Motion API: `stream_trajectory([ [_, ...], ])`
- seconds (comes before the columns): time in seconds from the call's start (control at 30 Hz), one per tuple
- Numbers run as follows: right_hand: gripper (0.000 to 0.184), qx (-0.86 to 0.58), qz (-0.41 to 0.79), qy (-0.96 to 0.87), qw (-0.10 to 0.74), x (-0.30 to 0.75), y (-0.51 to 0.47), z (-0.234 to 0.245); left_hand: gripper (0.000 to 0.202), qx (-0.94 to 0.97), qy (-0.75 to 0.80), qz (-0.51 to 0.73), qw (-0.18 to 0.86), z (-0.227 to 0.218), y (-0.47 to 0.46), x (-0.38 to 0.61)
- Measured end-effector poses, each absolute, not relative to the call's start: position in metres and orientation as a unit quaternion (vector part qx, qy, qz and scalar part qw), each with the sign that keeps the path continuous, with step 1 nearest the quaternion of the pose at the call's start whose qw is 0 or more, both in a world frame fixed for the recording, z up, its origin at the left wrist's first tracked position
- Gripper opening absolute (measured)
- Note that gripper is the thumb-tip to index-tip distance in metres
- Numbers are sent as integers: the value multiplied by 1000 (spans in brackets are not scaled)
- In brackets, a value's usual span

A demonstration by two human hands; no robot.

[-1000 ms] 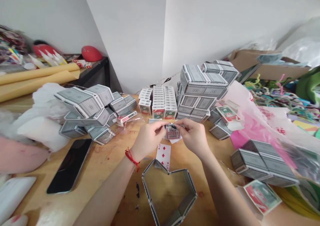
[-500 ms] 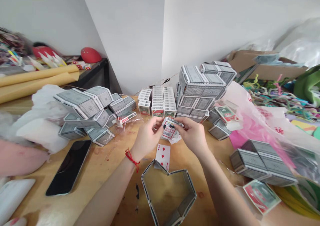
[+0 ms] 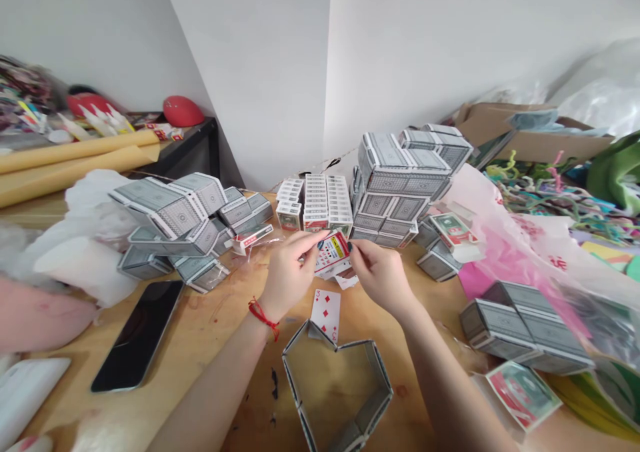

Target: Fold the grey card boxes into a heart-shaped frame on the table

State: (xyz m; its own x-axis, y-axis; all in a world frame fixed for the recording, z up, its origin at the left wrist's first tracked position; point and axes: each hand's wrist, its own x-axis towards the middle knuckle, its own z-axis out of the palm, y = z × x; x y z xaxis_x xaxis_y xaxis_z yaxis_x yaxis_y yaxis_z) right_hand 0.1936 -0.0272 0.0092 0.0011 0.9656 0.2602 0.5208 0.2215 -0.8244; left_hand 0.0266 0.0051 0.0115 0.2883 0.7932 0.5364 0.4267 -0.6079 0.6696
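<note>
My left hand, a red string on its wrist, pinches the left side of a printed card with red and yellow areas. At the card's right edge the thumb and fingers of my right hand are closed on it too. Under it, more white cards stick out, partly hidden. A three of diamonds lies face up on the table just below. Nearer to me stands a heart-shaped frame made of joined cards, and its upper edge overlaps the three of diamonds.
Grey card-built blocks are stacked at the left and right. Rows of card boxes stand at the back. A phone lies left, opened card boxes and pink plastic right, on the wooden table.
The card in my hands has turned, and a red and yellow printed face now shows instead of the white one with a red frame. My right hand has shifted slightly left and down.
</note>
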Motion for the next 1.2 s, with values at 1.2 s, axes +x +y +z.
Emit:
stream_trajectory([
  [1.2,31,-459,602,-460,463,199,-24,17,31,856,295,400,144,17,6,23],
])
